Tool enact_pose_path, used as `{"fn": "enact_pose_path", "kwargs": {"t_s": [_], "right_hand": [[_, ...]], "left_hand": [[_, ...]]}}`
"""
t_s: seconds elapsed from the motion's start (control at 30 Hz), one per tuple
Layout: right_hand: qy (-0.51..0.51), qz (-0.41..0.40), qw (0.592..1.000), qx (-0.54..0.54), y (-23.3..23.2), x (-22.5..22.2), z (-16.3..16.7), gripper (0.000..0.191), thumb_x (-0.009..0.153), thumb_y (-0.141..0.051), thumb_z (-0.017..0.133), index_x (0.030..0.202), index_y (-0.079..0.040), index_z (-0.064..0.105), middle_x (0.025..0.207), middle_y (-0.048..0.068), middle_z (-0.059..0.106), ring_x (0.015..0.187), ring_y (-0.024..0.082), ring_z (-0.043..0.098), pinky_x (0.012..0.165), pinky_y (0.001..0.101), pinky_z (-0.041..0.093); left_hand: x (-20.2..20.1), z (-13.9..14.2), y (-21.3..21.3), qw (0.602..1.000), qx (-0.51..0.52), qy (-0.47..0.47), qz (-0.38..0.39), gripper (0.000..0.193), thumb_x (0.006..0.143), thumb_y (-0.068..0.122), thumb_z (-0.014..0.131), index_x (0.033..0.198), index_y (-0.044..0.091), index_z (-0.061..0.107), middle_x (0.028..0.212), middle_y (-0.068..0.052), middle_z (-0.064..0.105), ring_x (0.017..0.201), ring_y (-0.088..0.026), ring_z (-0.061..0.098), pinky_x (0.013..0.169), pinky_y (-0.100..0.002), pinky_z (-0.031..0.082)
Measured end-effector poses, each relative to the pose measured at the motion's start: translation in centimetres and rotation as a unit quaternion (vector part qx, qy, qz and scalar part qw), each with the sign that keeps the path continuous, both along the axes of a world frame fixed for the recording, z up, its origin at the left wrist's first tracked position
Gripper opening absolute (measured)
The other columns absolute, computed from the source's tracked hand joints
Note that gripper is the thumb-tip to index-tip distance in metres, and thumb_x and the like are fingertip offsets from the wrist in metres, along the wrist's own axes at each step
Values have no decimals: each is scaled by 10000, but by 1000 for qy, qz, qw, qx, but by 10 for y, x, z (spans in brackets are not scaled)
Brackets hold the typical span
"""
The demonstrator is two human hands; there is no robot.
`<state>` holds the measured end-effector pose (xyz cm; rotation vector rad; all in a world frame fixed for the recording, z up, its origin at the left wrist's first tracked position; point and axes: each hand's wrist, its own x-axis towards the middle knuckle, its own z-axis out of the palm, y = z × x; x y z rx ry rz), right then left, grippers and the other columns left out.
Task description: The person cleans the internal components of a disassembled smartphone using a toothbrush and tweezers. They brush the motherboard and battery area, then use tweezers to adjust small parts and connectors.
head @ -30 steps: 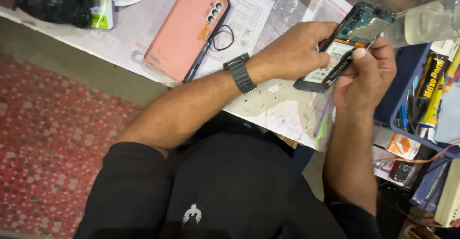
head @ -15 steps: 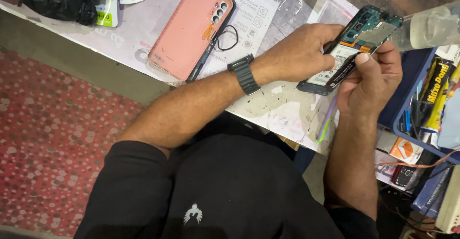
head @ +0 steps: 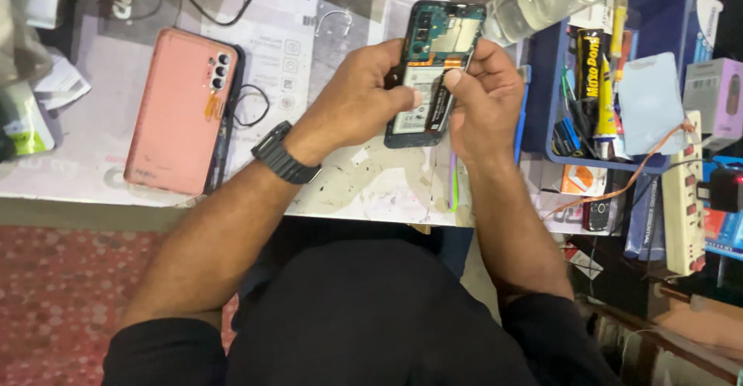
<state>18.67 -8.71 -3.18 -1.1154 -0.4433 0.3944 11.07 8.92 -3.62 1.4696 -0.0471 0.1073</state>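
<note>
One opened phone (head: 433, 68), its back removed, is gripped by both the left hand (head: 357, 99) and right hand (head: 484, 96), fingers clenched around it; one pink back cover (head: 179, 111) lies left of it. Since earlier, the phone has turned upright.

Just right of the blue tray (head: 542, 134), against its far corner: a lilac box (head: 713, 96) with a dark oval on its face. Inside the tray: a yellow-and-black glue tube (head: 590, 65) with a printed label, upright beside a pale blue card (head: 652, 103). Just below the tray's near edge: a small orange-and-white packet (head: 582, 178). Well left of the tray, at the table's far side: a green-and-white pack (head: 23, 126).
</note>
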Motion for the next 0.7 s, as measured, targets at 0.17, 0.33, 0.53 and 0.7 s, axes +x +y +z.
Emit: {"fn": "enact_pose_path", "kwargs": {"t_s": [0.17,0.33,0.53,0.7], "right_hand": [[-5,-6,1000,-7,-2,0,-1,294,936,83,684,1220,65,607,1127,150,725,1014,183,705,994,325,568],[-12,-5,1000,-9,-6,1,-5,277,945,75,678,1212,66,604,1124,149,722,1009,177,697,966,308,562],[-16,-1,1000,-18,-11,1,-7,277,949,61,668,1218,66,599,1119,151,719,1006,169,694,965,302,557],[-17,1,1000,-19,-13,2,-9,287,940,62,669,1219,66,598,1121,151,720,1009,172,697,1000,320,560]], "left_hand": [[2,-3,-1,1000,9,-1,3,390,854,18,709,1240,-4,661,994,-29,760,843,-74,699,768,-246,589],[2,-4,-1,1000,5,5,0,333,863,21,713,1194,0,679,961,-27,748,820,-71,686,755,-246,583],[2,-2,-3,999,21,29,4,264,864,25,728,1126,14,705,888,-20,719,755,-73,647,708,-250,564],[2,-3,-3,1000,2,17,1,288,854,13,722,1140,16,694,914,-12,726,788,-65,660,744,-244,573]]}}
